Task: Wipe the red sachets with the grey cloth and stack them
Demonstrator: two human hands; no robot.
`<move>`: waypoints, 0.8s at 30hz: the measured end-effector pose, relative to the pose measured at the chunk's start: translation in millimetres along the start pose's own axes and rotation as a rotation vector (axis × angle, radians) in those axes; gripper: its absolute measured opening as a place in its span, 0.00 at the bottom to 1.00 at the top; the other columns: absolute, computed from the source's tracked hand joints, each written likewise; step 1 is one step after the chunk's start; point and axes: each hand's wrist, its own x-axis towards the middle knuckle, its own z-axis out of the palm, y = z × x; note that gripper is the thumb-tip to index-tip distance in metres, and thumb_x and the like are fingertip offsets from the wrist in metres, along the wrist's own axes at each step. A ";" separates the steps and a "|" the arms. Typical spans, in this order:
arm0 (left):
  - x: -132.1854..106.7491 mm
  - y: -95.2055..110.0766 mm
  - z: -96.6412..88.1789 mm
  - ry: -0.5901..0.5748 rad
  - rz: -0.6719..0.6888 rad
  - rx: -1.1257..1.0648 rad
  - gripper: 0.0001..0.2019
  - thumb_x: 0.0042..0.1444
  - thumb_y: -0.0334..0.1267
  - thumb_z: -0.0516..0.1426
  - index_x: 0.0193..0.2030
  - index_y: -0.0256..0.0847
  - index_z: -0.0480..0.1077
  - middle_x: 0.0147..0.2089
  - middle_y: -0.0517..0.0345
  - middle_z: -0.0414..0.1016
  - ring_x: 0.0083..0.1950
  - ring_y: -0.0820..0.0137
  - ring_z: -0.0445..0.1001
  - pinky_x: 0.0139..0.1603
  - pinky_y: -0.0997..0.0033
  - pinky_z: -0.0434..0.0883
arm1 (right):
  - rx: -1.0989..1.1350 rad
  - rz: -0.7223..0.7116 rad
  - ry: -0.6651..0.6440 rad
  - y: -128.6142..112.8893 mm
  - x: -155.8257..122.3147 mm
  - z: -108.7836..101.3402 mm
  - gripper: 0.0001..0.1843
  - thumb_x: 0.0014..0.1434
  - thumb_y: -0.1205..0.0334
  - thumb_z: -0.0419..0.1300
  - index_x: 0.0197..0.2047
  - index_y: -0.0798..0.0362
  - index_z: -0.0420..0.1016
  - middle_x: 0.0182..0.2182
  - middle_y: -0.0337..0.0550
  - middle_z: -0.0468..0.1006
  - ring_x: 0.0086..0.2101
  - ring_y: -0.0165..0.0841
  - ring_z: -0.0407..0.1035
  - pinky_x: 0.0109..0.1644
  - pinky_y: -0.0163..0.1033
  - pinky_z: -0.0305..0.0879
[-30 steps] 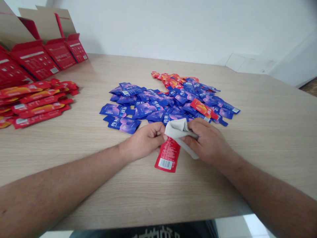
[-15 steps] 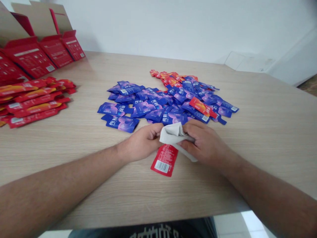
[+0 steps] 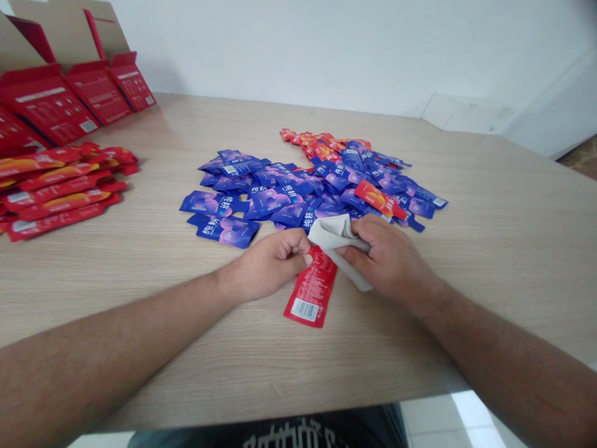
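The work in hand seems to be the wiping of one red packet [image 3: 310, 292] with a grey cloth [image 3: 330, 233]. This packet is at the near middle of the table [image 3: 196, 367], between the two hands, with its far end partly under the cloth. Whether its near end touches the wood, I cannot tell.

The left hand [image 3: 265, 266] has its thumb and finger together, clamped on the far left edge of the packet. The right hand [image 3: 392, 258] grips the folded cloth between thumb and fingers; if it also presses the packet through the cloth, this is hidden. In my judgement, the next stroke calls for a firm left pinch and a light, flat pressure of the cloth, so that the packet does not bend.

About the writing: the red packet shows a white barcode label at its near end, and above it small pale lines, too small to read. On the pile of blue packets [image 3: 275, 199], just beyond the hands, there are large white Chinese characters; the first looks like 纯, the second I cannot read surely. One orange-red packet [image 3: 379, 199] lies on the right part of this pile. At the far left, the red boxes [image 3: 46, 106] carry pale print and barcodes, not legible. The stack of red packets [image 3: 65, 186] near them shows no readable word.
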 end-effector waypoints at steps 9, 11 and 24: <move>1.5 1.6 1.0 0.153 -0.055 0.007 0.09 0.62 0.39 0.62 0.36 0.41 0.66 0.30 0.63 0.71 0.29 0.74 0.65 0.31 0.74 0.64 | 0.035 -0.041 -0.072 -10.9 -2.2 2.5 0.05 0.68 0.61 0.64 0.41 0.51 0.72 0.40 0.46 0.77 0.43 0.41 0.73 0.48 0.44 0.70; 2.3 1.0 2.2 0.229 -0.054 -0.002 0.09 0.62 0.39 0.61 0.35 0.41 0.65 0.29 0.64 0.69 0.28 0.75 0.65 0.29 0.74 0.62 | 0.073 -0.121 -0.193 -19.3 -5.0 4.1 0.04 0.66 0.64 0.65 0.44 0.51 0.74 0.42 0.46 0.77 0.43 0.41 0.73 0.48 0.44 0.71; 1.9 3.5 10.6 0.411 -0.128 0.002 0.09 0.64 0.39 0.59 0.35 0.43 0.63 0.26 0.65 0.66 0.25 0.75 0.62 0.25 0.75 0.59 | 0.051 -0.278 -0.243 -35.5 -11.6 11.1 0.09 0.67 0.66 0.63 0.50 0.52 0.78 0.45 0.46 0.79 0.45 0.41 0.72 0.51 0.46 0.72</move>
